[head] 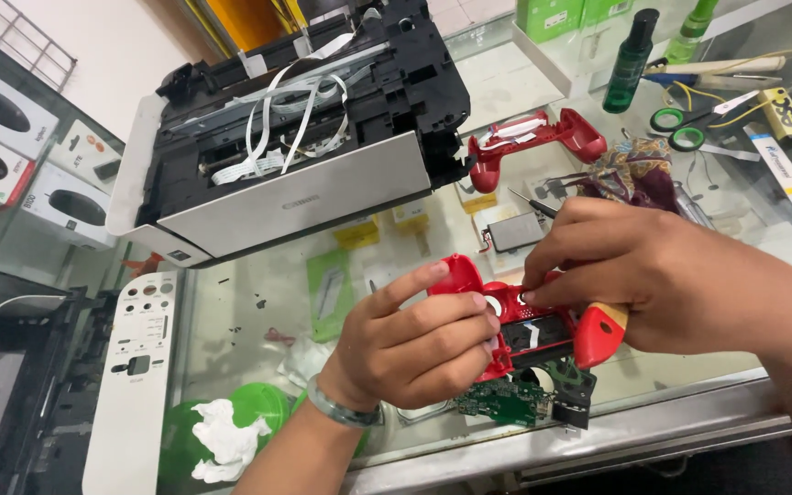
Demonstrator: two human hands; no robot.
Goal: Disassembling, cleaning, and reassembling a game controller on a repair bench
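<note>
My left hand (419, 344) grips the left side of a red game controller shell (532, 323), with the forefinger stretched over its upper grip. My right hand (639, 266) holds the shell's right side, thumb and forefinger pinching at a small spot near its top middle. Under the shell hangs a green circuit board (506, 401). A wooden tool handle (609, 314) shows beneath my right palm. The other red shell half (535, 139) lies farther back on the glass counter (258, 321), and a small grey battery pack (515, 231) sits between them.
An opened printer (295, 137) fills the back left, its white control panel (135, 385) lying loose beside it. Green scissors (680, 128), a dark green spray bottle (629, 62), a patterned cloth (639, 172), green lids with white tissue (222, 435) and boxed goods under the glass surround the work area.
</note>
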